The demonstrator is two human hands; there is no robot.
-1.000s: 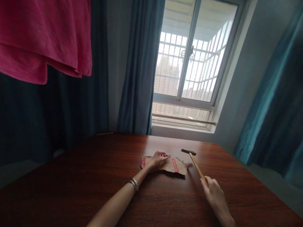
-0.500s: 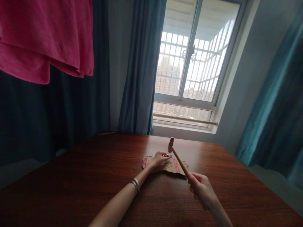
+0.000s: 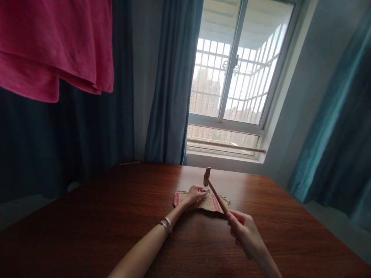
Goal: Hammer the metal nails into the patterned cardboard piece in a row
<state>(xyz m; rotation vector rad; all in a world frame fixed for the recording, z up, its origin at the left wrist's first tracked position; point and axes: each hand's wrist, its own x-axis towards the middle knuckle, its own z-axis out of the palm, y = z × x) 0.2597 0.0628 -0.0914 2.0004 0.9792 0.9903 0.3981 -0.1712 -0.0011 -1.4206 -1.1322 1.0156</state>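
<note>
My right hand (image 3: pixel 245 231) is wrapped around the wooden handle of a hammer (image 3: pixel 216 193). The hammer's head is raised above a flat patterned piece (image 3: pixel 214 206) in pink and tan, which looks like cardboard and lies on the table. Several thin nails (image 3: pixel 208 191) stand upright on it in a close group. My left hand (image 3: pixel 196 193), with bracelets at the wrist, rests over the piece. Its fingertips pinch at a nail beside the group; the fingers partly hide it. More short nail-like bits show along the right edge of the piece.
The brown wooden table (image 3: pixel 101 224) spreads around both hands. Behind it are a barred window (image 3: pixel 228 77) and blue curtains (image 3: pixel 171 85). A pink cloth (image 3: pixel 58 50) hangs at the upper left, above the table.
My right hand and the hammer have shifted slightly to the left, the hammer's head still raised. My left hand has stayed nearly in place at the nails.
</note>
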